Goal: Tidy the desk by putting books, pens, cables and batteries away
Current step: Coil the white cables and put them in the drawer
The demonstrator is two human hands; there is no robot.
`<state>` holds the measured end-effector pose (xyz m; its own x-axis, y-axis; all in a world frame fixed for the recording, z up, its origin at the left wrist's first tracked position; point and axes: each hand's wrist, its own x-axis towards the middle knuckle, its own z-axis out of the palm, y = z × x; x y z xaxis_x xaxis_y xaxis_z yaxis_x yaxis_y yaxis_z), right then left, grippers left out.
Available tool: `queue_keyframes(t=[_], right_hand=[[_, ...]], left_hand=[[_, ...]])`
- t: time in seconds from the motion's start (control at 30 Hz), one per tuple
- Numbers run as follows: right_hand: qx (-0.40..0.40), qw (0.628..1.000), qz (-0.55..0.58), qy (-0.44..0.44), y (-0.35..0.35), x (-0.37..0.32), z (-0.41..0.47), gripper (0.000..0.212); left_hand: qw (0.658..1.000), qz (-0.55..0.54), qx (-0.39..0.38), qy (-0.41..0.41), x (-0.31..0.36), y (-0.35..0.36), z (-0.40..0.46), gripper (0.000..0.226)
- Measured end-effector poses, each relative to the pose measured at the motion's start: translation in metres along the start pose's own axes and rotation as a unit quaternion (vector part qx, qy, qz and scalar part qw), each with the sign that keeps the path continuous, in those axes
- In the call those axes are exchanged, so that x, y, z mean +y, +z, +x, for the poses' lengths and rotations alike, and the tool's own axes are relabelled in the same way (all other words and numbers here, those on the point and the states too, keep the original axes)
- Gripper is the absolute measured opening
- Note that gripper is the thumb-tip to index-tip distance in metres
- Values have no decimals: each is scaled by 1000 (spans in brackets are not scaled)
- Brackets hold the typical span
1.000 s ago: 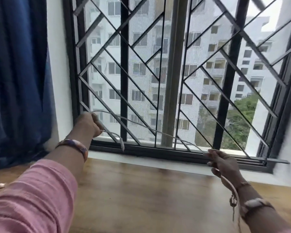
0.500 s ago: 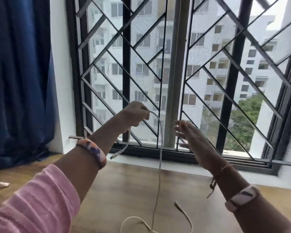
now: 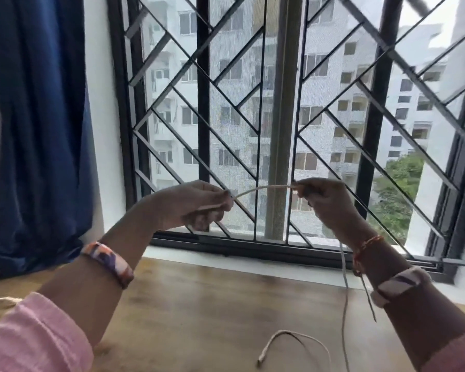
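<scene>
A thin white cable (image 3: 263, 188) arcs between both hands in front of the window. My left hand (image 3: 196, 204) pinches one end of the stretch, fingers curled round it. My right hand (image 3: 325, 198) grips the other side at about the same height. From the right hand the cable drops past the wrist and trails down to the wooden desk (image 3: 204, 304), where its loose end with a plug (image 3: 262, 359) lies curled near the front edge.
A black window grille (image 3: 255, 124) and its frame stand right behind the hands. A blue curtain (image 3: 38, 130) hangs at the left. A pale cord end (image 3: 0, 300) lies on the desk at the far left.
My right hand was open half a second ago and now holds the cable. Both hands have come level, and the cable stretches between them instead of hanging from the left hand.
</scene>
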<state>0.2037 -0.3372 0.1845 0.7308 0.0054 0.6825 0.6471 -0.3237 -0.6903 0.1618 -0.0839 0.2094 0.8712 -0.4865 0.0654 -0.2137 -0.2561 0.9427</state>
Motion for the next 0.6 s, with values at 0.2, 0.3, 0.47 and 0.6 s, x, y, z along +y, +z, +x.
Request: queue_keyframes(t=[0.2,0.3,0.47,0.6], right_hand=[[-120,989,-72,-39,38,2,-19,18],[-183,978,-89,-50,52,-3,-33,16],[-151,972,-147,-108,55,-6,-32,21],[-77,966,-199,-145,43,-7,-26,17]], left_hand=[[889,-414,53,190,21,21,19,17],[872,-359,212,256,24,20,36,17],[743,303,439,405,1,15,49,10],[672,579,320,332,-3,17,45,20]])
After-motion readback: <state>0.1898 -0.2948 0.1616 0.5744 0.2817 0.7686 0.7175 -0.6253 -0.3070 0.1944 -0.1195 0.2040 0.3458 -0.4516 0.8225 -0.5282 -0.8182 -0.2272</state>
